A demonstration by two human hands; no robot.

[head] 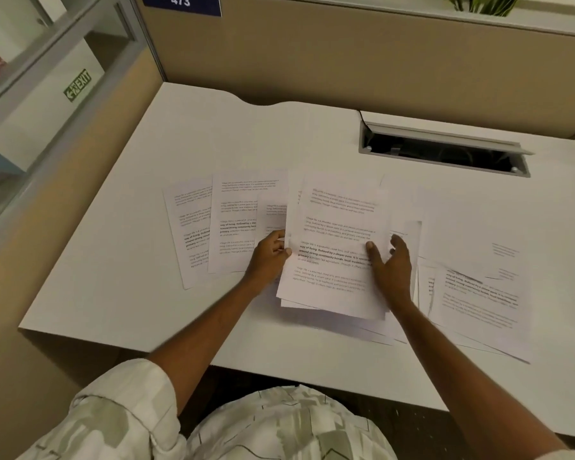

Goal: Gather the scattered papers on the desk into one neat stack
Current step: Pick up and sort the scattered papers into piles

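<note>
A loose bundle of printed sheets (pixel 337 227) is lifted slightly off the white desk (pixel 120 267) at its middle. My left hand (pixel 269 257) pinches the bundle's left edge. My right hand (pixel 392 263) grips its right edge, thumb on top and fingers spread behind. Two printed sheets (pixel 213 227) lie overlapped flat to the left, partly tucked under the bundle. More sheets (pixel 478 293) lie fanned out to the right, some reaching the desk's front edge. Other pages lie under the bundle, mostly hidden.
An open cable slot (pixel 445 151) with a raised grey flap sits at the back right of the desk. Beige partition walls (pixel 346 61) close the back and left side. The desk's front edge runs close to my body.
</note>
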